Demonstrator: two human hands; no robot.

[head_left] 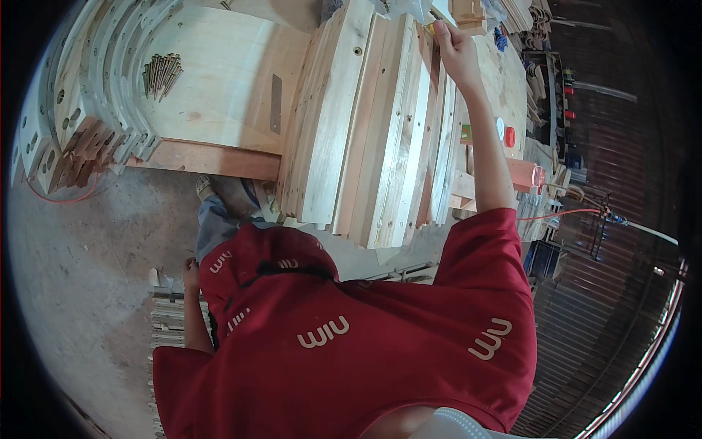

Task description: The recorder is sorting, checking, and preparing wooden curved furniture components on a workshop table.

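At far plank ends (399,31), right grip (455,50) appears pinched on yellow item (430,28), apparently positioning, next needing steadiness; left grip (191,274) indeterminable.

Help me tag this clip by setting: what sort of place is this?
Probably a woodworking shop: long wooden boards lie side by side, curved pieces with holes are grouped at left, and metal fasteners lie heaped nearby.
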